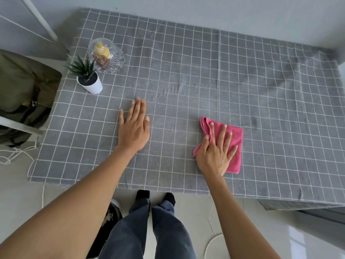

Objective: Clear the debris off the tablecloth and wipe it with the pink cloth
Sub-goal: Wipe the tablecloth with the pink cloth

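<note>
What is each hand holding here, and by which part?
Nothing is gripped. The right hand presses flat on the pink cloth, over its near-left part, fingers spread. The left hand lies flat on the bare tablecloth.

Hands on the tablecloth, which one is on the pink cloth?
The right hand: it presses flat on the pink cloth. The left hand lies flat on the bare tablecloth.

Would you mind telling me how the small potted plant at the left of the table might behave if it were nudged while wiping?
The potted plant would probably tip rather than slide: its white pot narrows toward the base and already looks tilted. It seems light for its size, so a brush from the pink cloth could shift it. The glass dish beside it looks breakable if struck.
</note>
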Demonstrator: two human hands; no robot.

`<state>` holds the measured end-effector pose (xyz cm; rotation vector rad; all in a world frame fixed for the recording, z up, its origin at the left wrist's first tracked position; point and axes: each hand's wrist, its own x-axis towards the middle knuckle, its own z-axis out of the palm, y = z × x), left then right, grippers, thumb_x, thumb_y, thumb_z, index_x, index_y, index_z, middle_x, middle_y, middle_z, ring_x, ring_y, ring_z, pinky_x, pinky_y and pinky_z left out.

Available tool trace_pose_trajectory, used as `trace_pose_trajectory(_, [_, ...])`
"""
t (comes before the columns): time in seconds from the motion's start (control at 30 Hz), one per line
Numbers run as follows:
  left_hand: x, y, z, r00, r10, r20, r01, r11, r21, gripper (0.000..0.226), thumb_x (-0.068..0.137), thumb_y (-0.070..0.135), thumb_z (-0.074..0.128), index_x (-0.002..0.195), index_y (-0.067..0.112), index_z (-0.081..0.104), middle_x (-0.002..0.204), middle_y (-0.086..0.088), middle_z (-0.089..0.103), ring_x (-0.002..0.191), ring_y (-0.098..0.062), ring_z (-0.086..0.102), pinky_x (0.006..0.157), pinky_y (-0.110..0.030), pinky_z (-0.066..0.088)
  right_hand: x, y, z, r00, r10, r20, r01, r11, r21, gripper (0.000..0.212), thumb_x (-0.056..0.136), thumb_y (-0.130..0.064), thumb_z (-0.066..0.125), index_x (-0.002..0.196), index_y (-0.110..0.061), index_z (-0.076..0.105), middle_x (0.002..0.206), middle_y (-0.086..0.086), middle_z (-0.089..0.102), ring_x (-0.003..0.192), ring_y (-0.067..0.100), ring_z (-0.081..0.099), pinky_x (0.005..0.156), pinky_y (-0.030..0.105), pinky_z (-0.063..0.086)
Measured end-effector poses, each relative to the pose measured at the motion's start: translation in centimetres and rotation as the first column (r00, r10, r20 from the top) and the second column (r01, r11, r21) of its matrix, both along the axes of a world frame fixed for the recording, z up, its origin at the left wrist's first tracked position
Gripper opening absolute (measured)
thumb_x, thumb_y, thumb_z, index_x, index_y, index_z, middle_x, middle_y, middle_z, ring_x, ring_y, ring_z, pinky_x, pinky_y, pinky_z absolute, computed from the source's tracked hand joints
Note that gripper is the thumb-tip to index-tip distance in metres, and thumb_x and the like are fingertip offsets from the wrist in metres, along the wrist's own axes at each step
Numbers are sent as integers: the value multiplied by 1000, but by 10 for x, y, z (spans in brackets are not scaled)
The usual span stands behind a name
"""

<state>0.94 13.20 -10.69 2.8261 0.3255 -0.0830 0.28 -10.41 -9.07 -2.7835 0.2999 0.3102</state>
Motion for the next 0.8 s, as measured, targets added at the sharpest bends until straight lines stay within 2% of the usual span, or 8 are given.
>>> trace_pose_trajectory(0.1, [-12,-3,0,1000,-3,-21,3,1000,-3,57,99,35,6,152,16,-3,160,1,-6,147,-13,-8,116,-43,-11,-1,20,2,999,34,3,-34,999,25,49,101,-45,11,147,-47,-6,159,-9,-18,145,13,-21,114,49,-20])
trace_pose_trajectory(0.23, [-36,-11,0,1000,-6,-8,6,1000,-9,61,95,40,1,152,16,-1,159,1,-4,146,-13,-7,117,-44,-9,-10,55,3,966,259,11,-259,966,6,52,98,-49,5,147,-47,-11,159,-7,-20,146,15,-21,113,49,-21])
trace_pose_trajectory(0.37, [-52,-13,2,998,-30,-55,29,999,-20,62,94,42,-3,150,17,-7,158,2,-10,145,-12,-12,116,-41,-10,-12,59,2,946,322,-23,-322,947,7,56,99,-52,13,148,-45,-11,159,-5,-19,146,18,-20,113,50,-20])
trace_pose_trajectory(0.57, [-63,-34,21,981,-22,-193,5,996,-91,58,103,36,16,150,14,-9,158,-2,-16,146,-16,-14,118,-47,-3,-13,33,26,896,431,-107,-422,901,96,63,97,-60,18,151,-38,-4,159,-5,-18,146,15,-19,118,45,-14])
trace_pose_trajectory(0.73, [-74,-68,42,970,-74,-231,39,987,-153,57,103,34,20,151,10,1,159,-5,-9,147,-19,-7,119,-46,1,-24,-13,37,855,492,-160,-482,870,100,60,100,-53,19,153,-33,-2,159,-5,-17,147,16,-17,118,47,-9])
trace_pose_trajectory(0.8, [-80,-81,44,972,-67,-225,28,985,-171,57,103,34,20,151,11,1,159,-5,-9,147,-18,-6,118,-44,-2,-29,-28,38,833,526,-174,-520,850,84,61,100,-51,21,152,-32,-5,159,-5,-19,147,16,-17,118,48,-6])
